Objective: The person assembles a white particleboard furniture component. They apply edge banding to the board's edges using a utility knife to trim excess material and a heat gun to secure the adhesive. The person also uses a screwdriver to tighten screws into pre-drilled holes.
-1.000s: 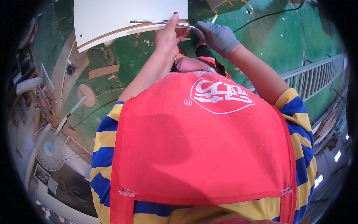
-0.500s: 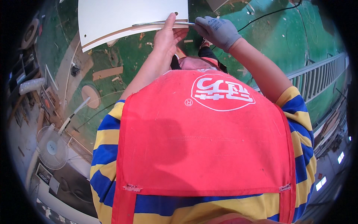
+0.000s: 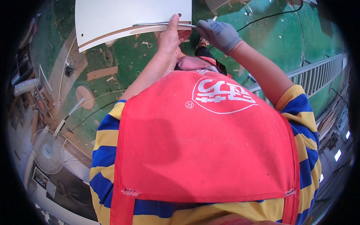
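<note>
A white board with a curved front edge and a brown strip along that edge reaches in from the top. My bare left hand closes on its edge near the right corner, thumb on top and fingers below. Along the edge lies a slim, silvery metal rod, tapering at its left end and passing by my left thumb. My right hand, in a grey glove, pinches the rod's right end just beyond the board's corner. The rod's exact kind is not clear.
Offcuts, including a brown strip and a round disc, litter the green floor. A fan stands at left. A ladder lies at right, with a black cable beyond my right hand.
Both hands keep their holds, and the rod stays along the board's edge. The view has shifted slightly; the right hand sits marginally farther right and lower.
</note>
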Motion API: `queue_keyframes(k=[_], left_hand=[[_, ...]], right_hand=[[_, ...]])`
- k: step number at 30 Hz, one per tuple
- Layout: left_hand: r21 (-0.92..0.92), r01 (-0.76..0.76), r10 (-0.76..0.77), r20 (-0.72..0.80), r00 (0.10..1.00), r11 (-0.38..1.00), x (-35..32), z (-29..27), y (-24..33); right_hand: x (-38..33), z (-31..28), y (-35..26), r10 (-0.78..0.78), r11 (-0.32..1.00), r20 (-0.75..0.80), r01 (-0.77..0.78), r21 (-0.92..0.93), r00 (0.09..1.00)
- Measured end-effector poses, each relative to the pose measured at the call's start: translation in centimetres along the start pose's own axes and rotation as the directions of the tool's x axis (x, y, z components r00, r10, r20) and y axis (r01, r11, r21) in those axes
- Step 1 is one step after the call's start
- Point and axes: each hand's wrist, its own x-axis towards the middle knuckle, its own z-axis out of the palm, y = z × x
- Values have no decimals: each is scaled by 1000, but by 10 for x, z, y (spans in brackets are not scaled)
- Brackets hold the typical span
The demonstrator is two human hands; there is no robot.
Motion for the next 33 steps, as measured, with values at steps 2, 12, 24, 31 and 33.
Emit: queue_keyframes(k=[2,12,24,31,33], left_hand=[[-8,10,-10,-6,1000,1000,6,-2,-3],[-13,91,-87,183,979,996,-4,-14,13],[14,33,-36,287,957,999,-13,-17,7],[-72,55,-25,368,930,996,-10,-35,-5],[-95,86,-44,381,924,992,-9,-31,0]], right_hand=[[1,2,0,8,1000,1,-8,-7,1000],[-10,5,-7,181,951,-40,-164,262,983],[-1,17,-24,325,892,-129,-259,370,937],[-32,17,-48,351,812,-48,-279,513,935],[-34,24,-41,535,624,-107,-307,719,838]])
